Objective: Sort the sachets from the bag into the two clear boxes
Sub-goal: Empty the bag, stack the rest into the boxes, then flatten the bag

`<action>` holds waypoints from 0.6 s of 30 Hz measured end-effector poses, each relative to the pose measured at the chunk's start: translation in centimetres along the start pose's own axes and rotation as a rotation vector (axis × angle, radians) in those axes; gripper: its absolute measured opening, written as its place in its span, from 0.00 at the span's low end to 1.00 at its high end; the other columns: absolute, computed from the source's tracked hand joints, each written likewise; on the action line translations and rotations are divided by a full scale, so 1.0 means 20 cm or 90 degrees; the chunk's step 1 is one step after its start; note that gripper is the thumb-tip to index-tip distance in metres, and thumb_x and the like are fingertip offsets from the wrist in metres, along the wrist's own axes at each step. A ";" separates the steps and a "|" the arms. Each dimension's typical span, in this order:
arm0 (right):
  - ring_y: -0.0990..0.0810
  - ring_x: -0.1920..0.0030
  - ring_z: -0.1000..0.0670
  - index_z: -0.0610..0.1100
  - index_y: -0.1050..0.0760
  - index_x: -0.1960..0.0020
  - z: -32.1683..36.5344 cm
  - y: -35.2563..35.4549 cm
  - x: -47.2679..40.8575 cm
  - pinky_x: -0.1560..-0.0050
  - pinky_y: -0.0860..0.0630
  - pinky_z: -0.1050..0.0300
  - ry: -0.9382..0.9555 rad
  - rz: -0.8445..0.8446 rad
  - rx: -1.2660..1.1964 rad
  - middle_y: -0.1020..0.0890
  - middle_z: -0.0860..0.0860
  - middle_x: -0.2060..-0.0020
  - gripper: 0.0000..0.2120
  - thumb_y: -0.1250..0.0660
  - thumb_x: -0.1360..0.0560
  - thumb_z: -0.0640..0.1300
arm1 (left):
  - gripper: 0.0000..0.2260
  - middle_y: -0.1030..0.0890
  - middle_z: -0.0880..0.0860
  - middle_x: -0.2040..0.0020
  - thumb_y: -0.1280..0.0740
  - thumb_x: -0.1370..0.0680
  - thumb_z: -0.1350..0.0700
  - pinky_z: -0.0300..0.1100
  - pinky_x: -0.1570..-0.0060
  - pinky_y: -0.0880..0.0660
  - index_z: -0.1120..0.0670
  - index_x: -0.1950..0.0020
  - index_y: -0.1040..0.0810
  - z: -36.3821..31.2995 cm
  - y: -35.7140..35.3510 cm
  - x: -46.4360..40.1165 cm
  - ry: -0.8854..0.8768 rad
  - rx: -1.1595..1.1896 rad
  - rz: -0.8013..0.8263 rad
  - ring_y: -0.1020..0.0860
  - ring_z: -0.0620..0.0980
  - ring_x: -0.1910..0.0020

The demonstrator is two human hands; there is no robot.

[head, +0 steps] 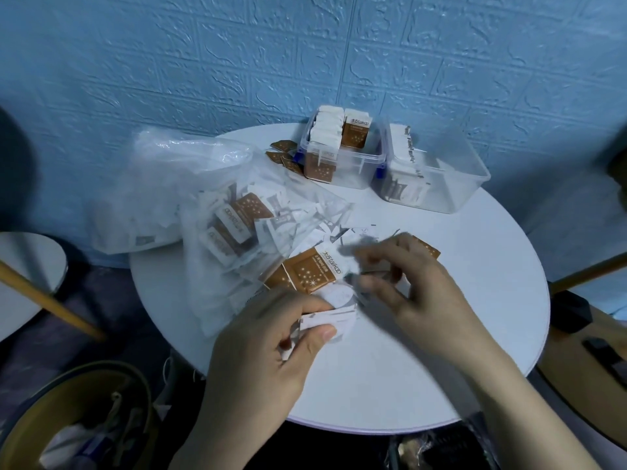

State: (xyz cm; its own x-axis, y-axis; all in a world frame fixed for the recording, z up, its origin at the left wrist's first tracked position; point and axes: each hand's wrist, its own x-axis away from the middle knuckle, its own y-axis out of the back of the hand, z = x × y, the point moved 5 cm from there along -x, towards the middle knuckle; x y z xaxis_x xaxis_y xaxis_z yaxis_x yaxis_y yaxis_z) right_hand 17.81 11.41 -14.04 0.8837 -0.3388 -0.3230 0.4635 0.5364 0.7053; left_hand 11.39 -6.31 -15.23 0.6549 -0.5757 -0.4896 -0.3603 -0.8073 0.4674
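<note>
The left hand (271, 337) is curled round a small stack of white sachets (334, 318), thumb on top, just inside the near edge of the surface (424, 368). The right hand (417, 283) is beside it, toward the right, fingers bent over the loose pile; motion blur hides the fingertips, so it cannot be told whether it pinches a sachet.

A brown sachet (310, 271) lies directly beyond both hands, between them and the bag (217, 212). Its long axis runs diagonally, from near-left to far-right. The right hand's fingers are nearer to its printed end; the left hand is occupied.

The bag, still holding mixed sachets, sprawls across the left half of the surface. The two clear boxes stand at the far edge: the left box (342, 164) holds white and brown sachets stood upright; the right box (437, 181) holds white ones. Both are well apart from the hands, beyond and to the right, so the right hand probably has the shorter path.
</note>
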 end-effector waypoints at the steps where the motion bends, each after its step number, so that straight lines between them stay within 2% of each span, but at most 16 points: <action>1: 0.27 0.52 0.62 0.57 0.24 0.39 0.00 -0.01 -0.04 0.50 0.32 0.70 -0.013 0.009 0.042 0.29 0.60 0.53 0.17 0.28 0.26 0.49 | 0.05 0.29 0.31 0.62 0.31 0.29 0.50 0.21 0.66 0.38 0.45 0.54 0.21 -0.01 0.00 -0.01 -0.011 -0.010 0.013 0.30 0.31 0.65; 3: 0.28 0.51 0.58 0.53 0.27 0.34 -0.02 -0.06 -0.12 0.47 0.29 0.60 -0.042 0.058 0.123 0.32 0.57 0.52 0.24 0.26 0.28 0.51 | 0.06 0.29 0.31 0.61 0.31 0.29 0.50 0.20 0.66 0.39 0.46 0.53 0.20 -0.02 -0.02 -0.02 -0.019 -0.019 0.040 0.31 0.30 0.65; 4: 0.28 0.51 0.55 0.53 0.27 0.34 -0.03 -0.07 -0.14 0.47 0.28 0.56 -0.056 0.081 0.138 0.32 0.56 0.51 0.25 0.26 0.29 0.51 | 0.06 0.29 0.31 0.62 0.31 0.29 0.50 0.21 0.67 0.39 0.46 0.53 0.20 -0.02 -0.03 -0.02 -0.013 -0.018 0.048 0.31 0.30 0.67; 6: 0.28 0.53 0.55 0.54 0.25 0.41 -0.03 -0.08 -0.17 0.49 0.28 0.53 -0.070 0.093 0.105 0.31 0.56 0.52 0.19 0.25 0.30 0.49 | 0.07 0.29 0.31 0.64 0.30 0.30 0.49 0.22 0.69 0.40 0.46 0.53 0.20 0.01 -0.05 -0.01 0.015 -0.013 0.052 0.32 0.31 0.70; 7: 0.28 0.56 0.56 0.56 0.25 0.47 -0.02 -0.07 -0.17 0.52 0.28 0.54 -0.068 0.084 0.081 0.31 0.56 0.54 0.15 0.25 0.30 0.47 | 0.08 0.29 0.31 0.65 0.30 0.31 0.48 0.22 0.69 0.40 0.45 0.52 0.19 0.02 -0.05 0.00 0.025 -0.009 0.049 0.32 0.32 0.71; 9: 0.28 0.59 0.57 0.59 0.30 0.58 -0.03 -0.05 -0.16 0.57 0.32 0.56 -0.067 0.041 0.063 0.29 0.56 0.58 0.13 0.27 0.27 0.45 | 0.09 0.28 0.32 0.67 0.29 0.31 0.47 0.22 0.69 0.39 0.44 0.52 0.19 0.04 -0.06 0.01 0.049 0.007 0.040 0.31 0.32 0.71; 11: 0.28 0.63 0.56 0.55 0.30 0.63 -0.07 -0.01 -0.13 0.60 0.34 0.57 -0.086 -0.021 0.036 0.26 0.55 0.63 0.13 0.30 0.25 0.44 | 0.09 0.27 0.33 0.68 0.29 0.31 0.48 0.24 0.69 0.37 0.42 0.51 0.22 0.05 -0.06 0.02 0.078 0.024 0.028 0.29 0.34 0.71; 13: 0.29 0.68 0.55 0.49 0.30 0.65 -0.10 0.03 -0.09 0.63 0.34 0.60 -0.112 -0.086 -0.017 0.25 0.56 0.69 0.13 0.31 0.24 0.43 | 0.09 0.27 0.35 0.69 0.29 0.30 0.49 0.25 0.70 0.37 0.42 0.51 0.23 0.06 -0.06 0.02 0.090 0.024 0.013 0.29 0.36 0.72; 15: 0.34 0.70 0.55 0.45 0.30 0.65 -0.12 0.10 -0.04 0.67 0.38 0.62 -0.132 -0.142 -0.074 0.30 0.55 0.73 0.13 0.32 0.23 0.41 | 0.08 0.27 0.34 0.70 0.25 0.29 0.53 0.24 0.71 0.38 0.44 0.54 0.21 0.05 -0.06 0.02 0.084 0.005 0.004 0.30 0.35 0.72; 18: 0.33 0.66 0.49 0.39 0.28 0.64 -0.09 0.15 0.06 0.65 0.38 0.57 -0.124 -0.144 -0.243 0.29 0.41 0.70 0.13 0.30 0.25 0.44 | 0.10 0.27 0.31 0.68 0.24 0.30 0.58 0.22 0.69 0.37 0.47 0.54 0.19 0.05 -0.06 0.01 0.085 -0.023 0.006 0.30 0.31 0.70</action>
State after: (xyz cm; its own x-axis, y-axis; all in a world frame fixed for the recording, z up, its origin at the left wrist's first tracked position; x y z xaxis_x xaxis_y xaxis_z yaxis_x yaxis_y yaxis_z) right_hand 20.41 13.90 -13.51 0.7465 -0.5981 -0.2916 0.6653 0.6659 0.3375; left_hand 11.38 -5.62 -16.66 0.7350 -0.5587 -0.3842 -0.3443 -0.7956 0.4985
